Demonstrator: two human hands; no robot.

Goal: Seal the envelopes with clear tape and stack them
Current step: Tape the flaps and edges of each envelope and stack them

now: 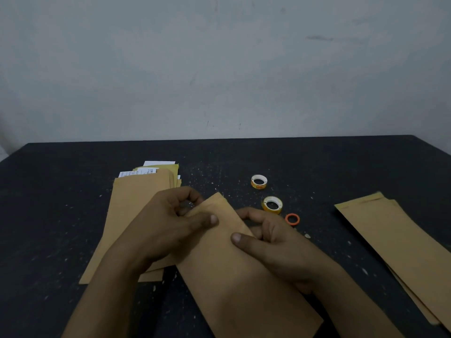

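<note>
Count: 1 envelope (234, 276) in hand, 2 rolls (far tape roll (259, 182), near tape roll (272, 205)), 1 orange ring (292, 219), 2 envelope piles. Held envelope sits centre, tilted, between the hands: left hand (168, 223) pinches its top-left edge, right hand (275, 242) grips the right edge, thumbs on top. Left pile (131, 203) (white slips at far end) is partly hidden by the left arm. Right stack (395, 240) lies well apart on the black table (48, 191).
</note>
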